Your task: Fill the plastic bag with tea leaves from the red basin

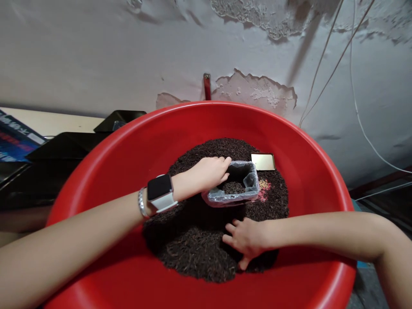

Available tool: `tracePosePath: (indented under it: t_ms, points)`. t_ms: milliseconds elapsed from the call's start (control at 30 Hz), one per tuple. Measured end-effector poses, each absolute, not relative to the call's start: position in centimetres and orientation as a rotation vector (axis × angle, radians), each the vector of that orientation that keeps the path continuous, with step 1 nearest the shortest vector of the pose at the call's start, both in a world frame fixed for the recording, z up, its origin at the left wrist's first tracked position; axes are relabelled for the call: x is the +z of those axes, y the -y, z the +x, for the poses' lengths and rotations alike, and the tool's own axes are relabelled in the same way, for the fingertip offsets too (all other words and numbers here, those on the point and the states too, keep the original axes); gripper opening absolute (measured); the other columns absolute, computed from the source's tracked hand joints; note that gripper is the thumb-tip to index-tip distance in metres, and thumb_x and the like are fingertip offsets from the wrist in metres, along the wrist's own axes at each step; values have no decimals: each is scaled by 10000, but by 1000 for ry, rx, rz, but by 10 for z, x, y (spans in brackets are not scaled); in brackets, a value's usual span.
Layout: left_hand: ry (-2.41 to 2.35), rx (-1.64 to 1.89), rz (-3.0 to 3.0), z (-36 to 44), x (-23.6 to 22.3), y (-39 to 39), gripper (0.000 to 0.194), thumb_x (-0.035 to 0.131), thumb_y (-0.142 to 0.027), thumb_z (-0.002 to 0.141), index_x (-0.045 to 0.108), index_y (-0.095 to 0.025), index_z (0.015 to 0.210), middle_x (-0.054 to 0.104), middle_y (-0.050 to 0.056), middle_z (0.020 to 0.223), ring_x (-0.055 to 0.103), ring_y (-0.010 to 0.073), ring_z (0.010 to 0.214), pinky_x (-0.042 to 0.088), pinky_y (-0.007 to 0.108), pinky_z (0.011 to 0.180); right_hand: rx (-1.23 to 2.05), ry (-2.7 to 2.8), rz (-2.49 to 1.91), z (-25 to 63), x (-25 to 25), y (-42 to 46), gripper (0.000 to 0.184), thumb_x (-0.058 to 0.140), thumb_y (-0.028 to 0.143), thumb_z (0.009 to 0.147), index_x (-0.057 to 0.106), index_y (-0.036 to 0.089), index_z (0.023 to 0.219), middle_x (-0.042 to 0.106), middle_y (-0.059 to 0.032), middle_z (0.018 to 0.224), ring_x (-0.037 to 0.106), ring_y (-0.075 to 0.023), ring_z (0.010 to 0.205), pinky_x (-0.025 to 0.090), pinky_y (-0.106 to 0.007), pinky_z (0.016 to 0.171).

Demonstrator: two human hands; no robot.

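Note:
Dark, dry loose leaves, looking like tea (199,253), lie heaped in a big red plastic basin (309,171). My left hand (214,171), with a watch on its wrist, grips the left rim of a rectangular box lined with a clear plastic bag (252,186). Some of the dark leaves show inside that box. Below it, my right hand (246,238) reaches into the heap with fingers spread, touching the leaves. A small gold-coloured metal lid (263,162) rests on the leaves behind the box. Pink and gold patterning (264,189) shows at the box's right side; what it belongs to is unclear.
Black angular objects (64,146) and a blue printed packet (17,135) are on a pale surface left of the basin. Behind stands a wall with peeling paint (257,88). Cords (331,43) hang at the right.

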State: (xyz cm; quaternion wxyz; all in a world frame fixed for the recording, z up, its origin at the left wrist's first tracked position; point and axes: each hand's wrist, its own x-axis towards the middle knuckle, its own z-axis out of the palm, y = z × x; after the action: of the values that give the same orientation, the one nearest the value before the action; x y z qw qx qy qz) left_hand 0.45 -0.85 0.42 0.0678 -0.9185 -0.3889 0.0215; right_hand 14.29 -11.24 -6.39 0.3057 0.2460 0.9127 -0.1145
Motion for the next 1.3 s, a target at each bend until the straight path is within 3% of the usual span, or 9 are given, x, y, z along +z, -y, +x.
tracePosePath:
  t_ms: [167,333,500,733,900,1000,1133,1233,1300]
  points:
    - [1150,72,-2742,4,2,7,259,422,-271,880,486,-106,1069,638,140,955,633,269,839,478,339,668,-318,-2341,741,139,-65,115,733,656,519,699,455,101,1268,566,-215,1153,612,-308,968,528,-393,688]
    - [1144,75,-2735,4,2,7,254,426,-277,879,491,-107,1056,641,137,949,634,272,833,481,338,657,-358,-2343,788,142,-72,117,531,554,444,816,520,54,1175,666,-190,948,655,-285,884,534,-385,668]
    - [1170,78,-2764,4,5,9,242,414,-279,889,495,-109,1043,635,147,973,632,269,846,482,345,677,-352,-2395,755,142,-74,117,424,514,398,847,564,59,1096,681,-169,903,667,-287,832,530,-385,639]
    - [1187,53,-2787,5,8,11,216,443,-247,879,490,-111,1040,633,141,982,630,256,865,476,325,698,-143,-2837,894,129,-23,116,336,367,399,897,530,129,1013,676,-87,796,654,-225,636,478,-324,522]
    - [1175,56,-2791,3,1,5,225,461,-220,857,485,-110,1052,633,132,970,628,249,849,471,316,687,96,-2974,1259,141,9,88,300,336,344,907,493,117,1026,641,-101,884,607,-192,710,436,-287,543]
    - [1174,51,-2809,1,-4,1,263,503,-198,825,473,-120,1074,624,124,1019,620,243,895,469,309,718,311,-3011,1387,150,11,70,310,385,316,889,490,77,1057,597,-161,1002,547,-227,894,443,-349,709]
    - [1177,62,-2789,2,-2,2,242,471,-211,848,473,-117,1070,625,131,1011,623,242,891,471,309,717,448,-3182,1098,149,0,76,279,412,329,883,517,114,1026,537,-160,1096,453,-262,1023,377,-415,827]
    - [1176,62,-2747,3,1,6,237,448,-250,873,475,-116,1066,634,128,968,629,245,851,474,308,680,315,-3228,599,141,-17,100,224,371,290,905,527,151,985,563,-105,954,497,-211,909,387,-376,768]
    - [1174,58,-2731,3,1,7,242,440,-273,880,478,-118,1061,637,125,960,631,248,836,475,312,666,127,-3093,437,138,-31,116,244,414,351,892,533,168,1002,575,-76,894,532,-188,817,414,-337,686]
